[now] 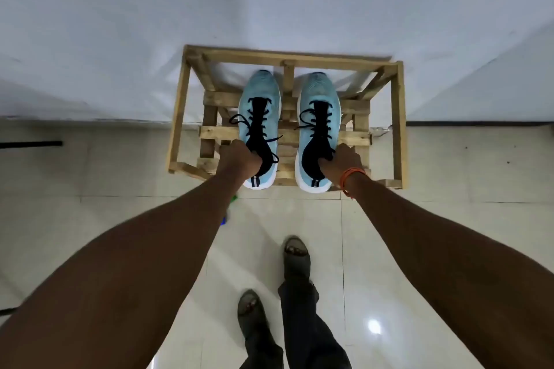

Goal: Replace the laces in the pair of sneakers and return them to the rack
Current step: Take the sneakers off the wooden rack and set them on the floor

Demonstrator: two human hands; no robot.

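At the rack (398, 129), our left hand (239, 159) and right hand (341, 160) grip the sneakers (259, 93) by the collars; the overhanging heels could tip them off.

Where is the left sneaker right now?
The left sneaker is centre frame in the head view, over the wooden rack, gripped at its collar by the left hand, with the right sneaker beside it.

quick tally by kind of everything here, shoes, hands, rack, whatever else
light blue sneakers: 2 (left sneaker, right sneaker)
hands: 2 (left hand, right hand)
wooden rack: 1
sandals: 2
orange wrist thread: 1
total: 8
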